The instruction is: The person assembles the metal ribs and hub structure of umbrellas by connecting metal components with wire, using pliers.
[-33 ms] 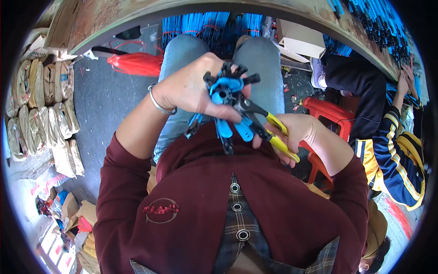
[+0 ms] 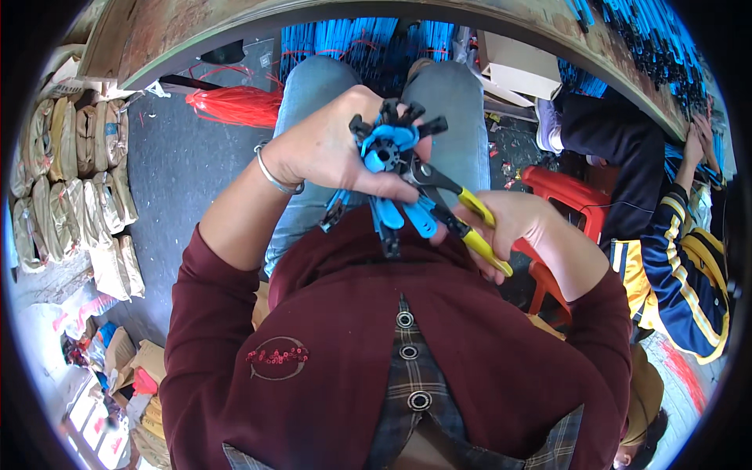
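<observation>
Over my lap, my left hand [image 2: 348,149] is closed around a blue-and-black ribbed frame [image 2: 384,153], which looks like a folding umbrella frame. Black rib ends fan out at its top around a round hub with a dark centre. Several blue and black ribs hang below my thumb. In my right hand [image 2: 505,223] are pliers with yellow handles [image 2: 486,249], held from the right with the handles spread apart. The dark head of the pliers meets the frame beside the hub; exactly what lies between the jaws is hidden. Some fingers of both hands are behind the frame and the pliers.
A wooden table [image 2: 313,14] crosses the far side, with blue-and-black ribs [image 2: 658,47] piled at its right. More blue ribs [image 2: 337,39] stand beneath. Red strands [image 2: 235,106] lie left of my knees. Wrapped bundles [image 2: 70,188] stack far left. A red stool [image 2: 568,192] and a co-worker's sleeve [image 2: 681,266] are at right.
</observation>
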The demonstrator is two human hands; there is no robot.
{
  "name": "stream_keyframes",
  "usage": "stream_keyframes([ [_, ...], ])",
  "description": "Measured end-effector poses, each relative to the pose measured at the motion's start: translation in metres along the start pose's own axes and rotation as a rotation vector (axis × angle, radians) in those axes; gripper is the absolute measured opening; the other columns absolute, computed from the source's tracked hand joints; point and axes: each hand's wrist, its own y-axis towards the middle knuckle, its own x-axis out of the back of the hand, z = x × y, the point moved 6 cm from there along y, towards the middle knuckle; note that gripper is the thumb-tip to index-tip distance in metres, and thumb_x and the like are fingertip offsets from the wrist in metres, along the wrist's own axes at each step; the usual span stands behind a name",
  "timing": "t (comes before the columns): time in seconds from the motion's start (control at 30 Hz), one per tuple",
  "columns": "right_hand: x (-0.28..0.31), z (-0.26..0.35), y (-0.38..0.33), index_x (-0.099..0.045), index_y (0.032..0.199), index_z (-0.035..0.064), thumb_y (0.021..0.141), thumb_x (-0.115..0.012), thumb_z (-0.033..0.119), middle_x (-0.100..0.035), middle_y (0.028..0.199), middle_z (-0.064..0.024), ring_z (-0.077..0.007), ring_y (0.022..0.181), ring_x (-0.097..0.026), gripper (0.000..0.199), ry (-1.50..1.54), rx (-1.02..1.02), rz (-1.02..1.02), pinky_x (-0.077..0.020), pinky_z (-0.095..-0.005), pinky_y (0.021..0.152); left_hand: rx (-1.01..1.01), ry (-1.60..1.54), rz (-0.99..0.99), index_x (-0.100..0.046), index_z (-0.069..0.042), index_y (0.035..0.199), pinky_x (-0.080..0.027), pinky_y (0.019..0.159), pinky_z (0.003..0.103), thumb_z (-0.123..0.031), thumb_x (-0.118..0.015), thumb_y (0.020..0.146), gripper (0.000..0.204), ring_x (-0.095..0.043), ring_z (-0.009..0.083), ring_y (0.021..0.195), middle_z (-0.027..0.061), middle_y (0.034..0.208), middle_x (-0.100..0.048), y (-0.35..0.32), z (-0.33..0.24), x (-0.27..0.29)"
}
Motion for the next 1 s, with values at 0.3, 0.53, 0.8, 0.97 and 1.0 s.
stream_keyframes([
  [0.3,-0.011,0.049,-0.042,-0.028,0.132,0.0024,0.070,-0.061,-0.004,-0.047,0.115,-0.0184,-0.0286,0.109,-0.047,0.071,-1.090,0.474,-0.894,-0.0389,-0.0359,0.088,-0.094,0.103,-0.284,-0.061,-0.001,0.080,-0.046,0.060,0.025,-0.013,-0.081,0.059,0.031,-0.056,0.0129,0.063,0.0050,0.071,-0.059,-0.002,-0.003,0.007],
  [0.53,-0.001,0.041,-0.031,-0.037,0.127,0.0027,0.071,-0.056,-0.006,-0.051,0.110,-0.0172,-0.0331,0.102,-0.051,0.060,-0.994,0.392,-0.927,-0.0409,-0.0360,0.086,-0.170,0.113,-0.249,-0.061,-0.001,0.078,-0.045,0.059,0.025,-0.012,-0.081,0.058,0.030,-0.055,0.0129,0.062,0.0048,0.070,-0.059,-0.005,-0.006,0.004],
  [0.8,-0.002,0.050,-0.030,-0.043,0.121,0.0032,0.073,-0.056,-0.005,-0.054,0.105,-0.0170,-0.0345,0.098,-0.053,0.050,-1.073,0.508,-1.010,-0.0431,-0.0370,0.082,-0.135,0.104,-0.272,-0.061,-0.001,0.078,-0.045,0.058,0.025,-0.011,-0.081,0.058,0.030,-0.055,0.0133,0.061,0.0049,0.070,-0.058,-0.009,-0.004,0.007],
  [0.97,-0.002,0.049,-0.031,-0.044,0.120,0.0035,0.073,-0.058,-0.003,-0.055,0.105,-0.0173,-0.0346,0.097,-0.054,0.049,-1.071,0.466,-0.928,-0.0437,-0.0376,0.081,-0.161,0.102,-0.262,-0.061,-0.001,0.077,-0.045,0.058,0.024,-0.012,-0.080,0.058,0.029,-0.055,0.0130,0.061,0.0047,0.070,-0.058,-0.009,-0.005,0.006],
  [1.0,-0.003,0.047,-0.029,-0.044,0.120,0.0035,0.073,-0.058,-0.003,-0.055,0.105,-0.0173,-0.0346,0.097,-0.054,0.049,-1.072,0.462,-0.927,-0.0437,-0.0376,0.081,-0.173,0.086,-0.265,-0.061,-0.001,0.077,-0.045,0.058,0.024,-0.012,-0.081,0.058,0.029,-0.055,0.0130,0.060,0.0046,0.070,-0.058,-0.009,-0.005,0.006],
])
